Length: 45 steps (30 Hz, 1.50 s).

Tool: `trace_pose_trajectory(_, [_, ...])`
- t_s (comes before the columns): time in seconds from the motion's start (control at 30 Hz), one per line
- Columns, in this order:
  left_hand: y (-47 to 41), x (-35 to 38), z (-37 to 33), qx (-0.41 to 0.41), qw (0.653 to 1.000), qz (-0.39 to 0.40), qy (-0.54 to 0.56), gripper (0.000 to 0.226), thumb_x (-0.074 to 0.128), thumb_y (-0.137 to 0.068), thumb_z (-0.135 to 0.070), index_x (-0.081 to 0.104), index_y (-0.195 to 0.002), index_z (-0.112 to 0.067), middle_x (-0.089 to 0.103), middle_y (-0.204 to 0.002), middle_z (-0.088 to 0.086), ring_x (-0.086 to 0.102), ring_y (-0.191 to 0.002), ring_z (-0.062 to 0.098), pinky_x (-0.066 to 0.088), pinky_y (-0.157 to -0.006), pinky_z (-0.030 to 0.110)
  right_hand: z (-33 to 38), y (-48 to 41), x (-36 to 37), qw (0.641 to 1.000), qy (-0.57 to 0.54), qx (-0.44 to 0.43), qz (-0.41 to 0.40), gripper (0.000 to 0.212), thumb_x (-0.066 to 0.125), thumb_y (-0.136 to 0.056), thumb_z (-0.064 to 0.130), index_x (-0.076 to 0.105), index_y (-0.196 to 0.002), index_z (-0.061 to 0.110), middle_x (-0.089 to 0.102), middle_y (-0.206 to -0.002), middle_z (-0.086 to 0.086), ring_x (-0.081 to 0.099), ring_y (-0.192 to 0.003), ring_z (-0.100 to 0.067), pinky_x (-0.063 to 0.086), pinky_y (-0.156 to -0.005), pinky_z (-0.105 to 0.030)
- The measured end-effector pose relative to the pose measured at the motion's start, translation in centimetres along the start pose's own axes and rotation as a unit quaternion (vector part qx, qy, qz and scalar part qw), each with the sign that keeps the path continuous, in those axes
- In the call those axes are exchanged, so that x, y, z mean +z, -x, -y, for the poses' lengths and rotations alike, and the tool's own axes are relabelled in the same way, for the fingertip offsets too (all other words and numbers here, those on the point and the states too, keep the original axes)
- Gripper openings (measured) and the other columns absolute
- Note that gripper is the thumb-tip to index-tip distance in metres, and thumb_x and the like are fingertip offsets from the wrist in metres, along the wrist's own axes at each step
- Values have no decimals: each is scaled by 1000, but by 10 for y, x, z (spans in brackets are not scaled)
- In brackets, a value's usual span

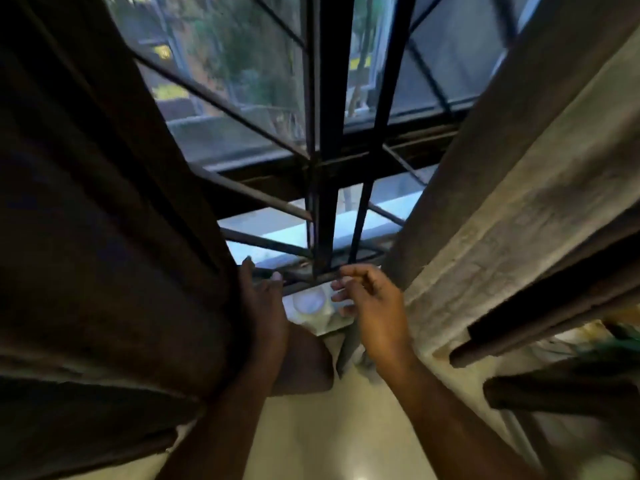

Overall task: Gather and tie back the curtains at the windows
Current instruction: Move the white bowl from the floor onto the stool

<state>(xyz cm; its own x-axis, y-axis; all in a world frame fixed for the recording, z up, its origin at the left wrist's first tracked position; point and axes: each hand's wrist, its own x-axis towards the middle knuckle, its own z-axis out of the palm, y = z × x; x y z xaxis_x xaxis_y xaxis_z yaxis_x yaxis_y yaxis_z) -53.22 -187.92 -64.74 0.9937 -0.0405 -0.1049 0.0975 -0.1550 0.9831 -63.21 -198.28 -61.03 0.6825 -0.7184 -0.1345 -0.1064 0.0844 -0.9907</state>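
Observation:
Two curtains hang apart in front of a barred window (325,140). The left curtain (104,220) is dark brown and fills the left of the view. The right curtain (502,209) shows a pale lining with brown folds. My left hand (265,306) lies flat against the inner edge of the left curtain, fingers straight and pointing up. My right hand (374,299) hovers in the gap between the curtains, fingers loosely curled and apart, holding nothing, just left of the right curtain's edge.
Black metal bars and a window frame stand right behind my hands. A white electrical socket plate (311,306) sits on the wall below the sill, between my hands. A pale tiled floor (329,438) lies underneath. Brown fabric bunches at the lower right (554,393).

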Motion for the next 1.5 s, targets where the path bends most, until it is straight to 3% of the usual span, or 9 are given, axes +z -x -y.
trace_pose_trajectory(0.1, [-21, 17, 89, -38, 999, 9, -28, 44, 57, -94, -5, 47, -137, -5, 55, -135, 15, 52, -124, 28, 42, -106, 43, -94, -37, 18, 996, 20, 88, -8, 23, 54, -97, 5, 66, -89, 24, 72, -92, -8, 70, -83, -23, 57, -72, -32])
trace_pose_trajectory(0.23, [-55, 50, 191, -117, 991, 17, -59, 33, 57, -96, -11, 54, -128, -6, 60, -123, 9, 56, -117, 30, 44, -100, 38, -214, -88, 42, 986, 127, 111, -4, 12, 54, -98, 17, 63, -103, 23, 70, -103, -10, 67, -98, -31, 56, -89, -47])
trace_pose_trajectory(0.4, [-107, 76, 280, -196, 971, 23, -136, 34, 46, -99, -11, 52, -130, 1, 56, -133, 20, 53, -125, 34, 41, -103, 36, -307, -142, 57, 959, 245, 142, -18, 41, 49, -102, 30, 46, -138, 12, 51, -136, -17, 55, -119, -33, 40, -87, -30])
trace_pose_trajectory(0.5, [-129, 84, 316, -219, 957, 47, -187, 29, 48, -97, -12, 51, -124, -4, 59, -127, 16, 56, -118, 30, 44, -94, 33, -336, -165, 62, 950, 282, 135, 16, 45, 45, -102, 39, 43, -140, 17, 53, -137, -18, 53, -122, -36, 44, -96, -38])
trace_pose_trajectory(0.63, [-140, 98, 344, -181, 972, 51, -140, 49, 37, -87, -41, 57, -122, -15, 63, -121, 17, 62, -108, 39, 52, -94, 55, -357, -185, 73, 934, 327, 118, 80, 33, 39, -102, 39, 49, -119, 13, 63, -117, -25, 63, -106, -43, 54, -92, -51])
trace_pose_trajectory(0.8, [-126, 105, 330, -146, 979, 50, -129, 27, 35, -97, -38, 54, -109, -23, 66, -109, 13, 66, -97, 38, 54, -87, 56, -357, -173, 73, 905, 407, 107, 60, 26, 60, -94, 11, 59, -118, 2, 53, -126, -15, 61, -108, -37, 49, -84, -34])
trace_pose_trajectory(0.93, [-97, 100, 304, -144, 973, 63, -168, 17, 34, -102, -29, 49, -103, -20, 65, -108, 14, 65, -96, 39, 55, -87, 55, -335, -140, 57, 936, 328, 132, -3, 24, 37, -101, 15, 53, -111, 1, 62, -105, -21, 63, -100, -40, 51, -81, -38])
trace_pose_trajectory(1.27, [10, 70, 175, -109, 986, 84, -94, 11, 42, -94, -17, 52, -98, -19, 55, -101, 8, 57, -97, 34, 51, -87, 47, -198, -16, -14, 969, 217, 103, -62, 37, 40, -89, 31, 68, -110, 19, 74, -89, -18, 70, -79, -38, 59, -72, -46])
trace_pose_trajectory(1.5, [128, 68, 47, -5, 973, 229, -3, 21, 41, -74, -31, 60, -83, -34, 63, -87, -5, 61, -81, 25, 46, -58, 32, -79, 75, -115, 964, 175, 67, -190, 23, 52, -97, 19, 70, -84, 14, 65, -50, -8, 59, -39, -18, 55, -49, -37])
